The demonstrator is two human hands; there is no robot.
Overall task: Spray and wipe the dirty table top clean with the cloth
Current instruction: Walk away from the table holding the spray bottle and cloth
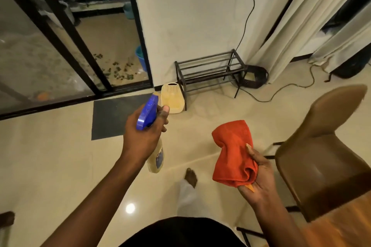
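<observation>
Desk (341, 224), an orange-brown wooden corner at the near right, is barely in view and shows no spray or wiping yet; the job looks unstarted. The left hand (144, 132) grips a blue-triggered spray bottle (155, 158) over the tiled floor (50, 166), while the right hand (259, 174) clutches a bunched orange cloth (232, 152) beside a brown chair (325, 156). The bottle's label is too blurred to read; no brand shows.

Warm indoor light; lamp glare on floor (130, 208); chair (325, 146) motion-blurred; edges bowed.
</observation>
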